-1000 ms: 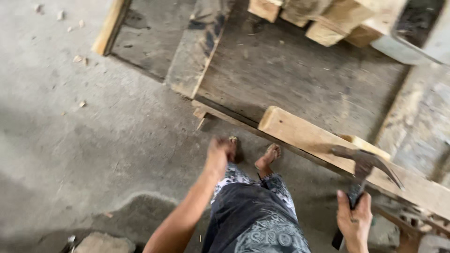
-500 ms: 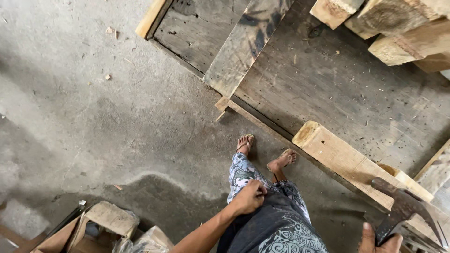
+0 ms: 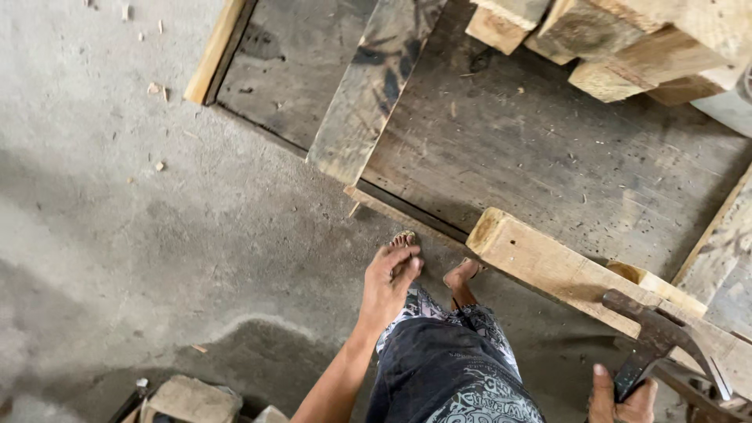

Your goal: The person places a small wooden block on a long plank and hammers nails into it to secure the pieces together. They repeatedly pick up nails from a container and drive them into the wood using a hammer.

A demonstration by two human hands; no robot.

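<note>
I look straight down at my own legs and bare feet on a concrete floor. My right hand (image 3: pixel 620 395) at the bottom right edge grips the handle of a rusty claw hammer (image 3: pixel 662 337), whose head hangs over a pale timber beam (image 3: pixel 548 262). My left hand (image 3: pixel 389 280) hangs loose in front of my patterned shorts, fingers slightly apart, holding nothing. The beam lies along the near edge of a large dark wooden panel (image 3: pixel 548 157).
A worn grey plank (image 3: pixel 374 86) rests slanted on the panel. Several cut timber blocks (image 3: pixel 619 39) are stacked at the top right. A light wooden strip (image 3: pixel 215 51) borders the panel's left side. Wood offcuts (image 3: pixel 192 401) lie at the bottom left; chips dot the floor.
The view has shifted left and down over the panel. My left hand has swung forward from my waist and hangs extended. The hammer stays in my right hand.
</note>
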